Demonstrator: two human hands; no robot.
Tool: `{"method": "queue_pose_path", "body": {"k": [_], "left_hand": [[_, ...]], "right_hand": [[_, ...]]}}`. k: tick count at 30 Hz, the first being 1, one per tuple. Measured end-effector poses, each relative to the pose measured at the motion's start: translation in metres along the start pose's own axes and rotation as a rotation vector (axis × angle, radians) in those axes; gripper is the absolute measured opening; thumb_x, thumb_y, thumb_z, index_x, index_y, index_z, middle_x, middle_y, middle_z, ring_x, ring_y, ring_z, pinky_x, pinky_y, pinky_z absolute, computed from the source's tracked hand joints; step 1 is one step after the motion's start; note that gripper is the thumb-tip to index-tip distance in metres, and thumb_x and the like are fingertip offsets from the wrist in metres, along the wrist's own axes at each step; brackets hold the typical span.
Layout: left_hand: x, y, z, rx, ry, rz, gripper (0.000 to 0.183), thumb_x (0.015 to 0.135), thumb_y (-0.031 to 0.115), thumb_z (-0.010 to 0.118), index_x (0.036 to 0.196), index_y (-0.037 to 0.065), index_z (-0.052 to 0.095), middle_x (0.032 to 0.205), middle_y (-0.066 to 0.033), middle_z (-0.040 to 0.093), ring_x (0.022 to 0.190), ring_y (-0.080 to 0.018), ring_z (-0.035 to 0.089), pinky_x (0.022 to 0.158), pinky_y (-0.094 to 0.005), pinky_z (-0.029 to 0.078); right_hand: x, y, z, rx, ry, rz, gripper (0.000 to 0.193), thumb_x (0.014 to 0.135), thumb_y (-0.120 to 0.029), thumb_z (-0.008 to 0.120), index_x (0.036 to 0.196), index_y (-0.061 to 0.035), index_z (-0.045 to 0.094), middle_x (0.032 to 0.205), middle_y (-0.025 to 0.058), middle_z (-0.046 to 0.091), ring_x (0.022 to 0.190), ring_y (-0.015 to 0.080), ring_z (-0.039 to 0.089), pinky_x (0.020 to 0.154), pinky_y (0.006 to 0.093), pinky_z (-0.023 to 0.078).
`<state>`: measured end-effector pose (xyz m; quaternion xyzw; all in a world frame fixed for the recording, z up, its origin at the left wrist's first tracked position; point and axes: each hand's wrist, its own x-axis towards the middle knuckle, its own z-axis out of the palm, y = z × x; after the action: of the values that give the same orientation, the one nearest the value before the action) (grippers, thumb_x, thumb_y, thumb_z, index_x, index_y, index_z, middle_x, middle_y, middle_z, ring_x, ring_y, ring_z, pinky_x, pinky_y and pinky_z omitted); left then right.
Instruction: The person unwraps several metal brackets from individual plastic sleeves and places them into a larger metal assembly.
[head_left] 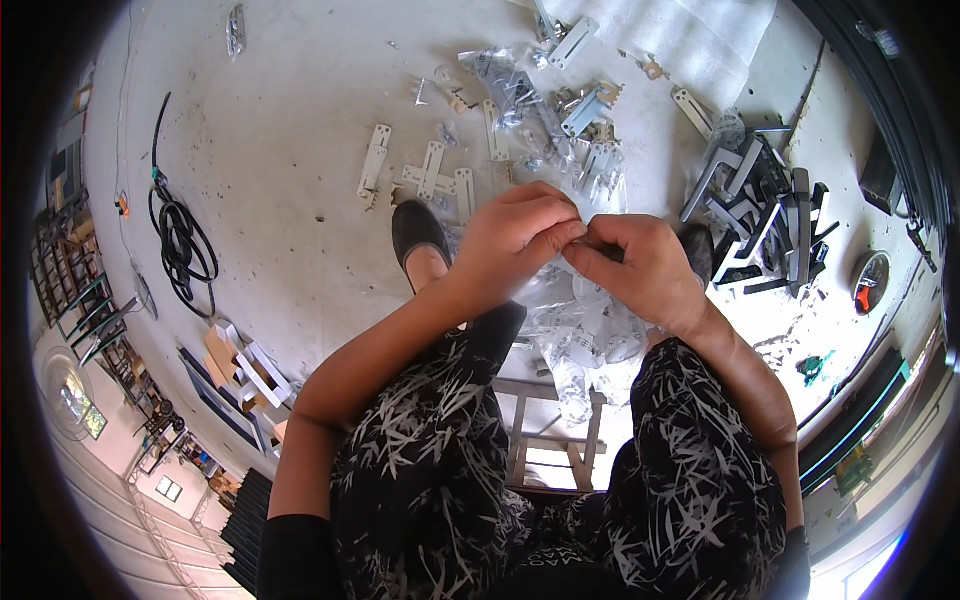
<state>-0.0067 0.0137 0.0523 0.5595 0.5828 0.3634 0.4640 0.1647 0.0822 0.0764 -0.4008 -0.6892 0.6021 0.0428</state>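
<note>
My left hand and my right hand meet in front of me, above the floor between my feet. Thumbs and fingertips of both are pinched together where they touch. Whatever sits between them, if anything, is too small or too covered to make out. Beneath the hands lies a heap of clear plastic bags. Just beyond my left hand are several cream-coloured flat metal brackets with holes. Farther off, more clear bags of small metal parts lie beside a grey-blue bracket.
To the right stands a pile of black and silver angled metal pieces. A round container with something orange inside is beyond it. On the left, a coiled black hose lies on the floor near cardboard pieces. A wooden stool shows between my knees.
</note>
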Motion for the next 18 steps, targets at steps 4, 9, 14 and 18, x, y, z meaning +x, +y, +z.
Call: {"method": "queue_pose_path", "body": {"k": [4,9,14,18], "left_hand": [[0.006,0.007,0.002,0.031,0.052,-0.037,0.012,0.088,0.008,0.056,0.084,-0.002,0.058,0.079,-0.0085,0.059,0.070,-0.0185,0.056,0.066,-0.0253,0.044],[0.012,-0.012,0.002,-0.274,0.095,-0.337,0.014,0.091,0.009,0.052,0.083,0.000,0.058,0.076,-0.0039,0.057,0.067,-0.0138,0.054,0.064,-0.0250,0.043],[0.011,-0.072,-0.017,-0.744,0.344,-0.680,0.016,0.093,0.018,0.050,0.083,0.006,0.054,0.077,-0.0049,0.057,0.069,-0.0152,0.057,0.065,-0.0292,0.047],[-0.002,-0.088,-0.040,-1.286,0.459,-0.688,0.019,0.095,0.023,0.047,0.084,0.007,0.050,0.084,-0.0067,0.053,0.066,-0.0133,0.050,0.056,-0.0274,0.041]], "right_hand": [[0.005,0.006,0.010,-0.118,0.156,-0.202,0.018,0.074,-0.013,0.066,0.065,-0.0015,0.056,0.056,0.0130,0.053,0.050,0.0291,0.055,0.048,0.0369,0.042],[0.018,0.007,0.015,-0.466,0.306,-0.642,0.011,0.065,-0.007,0.061,0.060,-0.0087,0.051,0.057,0.0080,0.049,0.050,0.0238,0.053,0.044,0.0370,0.042],[0.005,-0.017,0.034,-0.491,0.097,-0.826,0.015,0.062,-0.010,0.061,0.060,-0.0127,0.047,0.057,0.0014,0.044,0.051,0.0168,0.050,0.041,0.0328,0.041],[0.000,-0.018,0.015,-0.354,0.205,-0.736,0.022,0.062,-0.003,0.065,0.056,-0.0114,0.045,0.053,0.0017,0.041,0.044,0.0182,0.046,0.038,0.0318,0.038]]}}
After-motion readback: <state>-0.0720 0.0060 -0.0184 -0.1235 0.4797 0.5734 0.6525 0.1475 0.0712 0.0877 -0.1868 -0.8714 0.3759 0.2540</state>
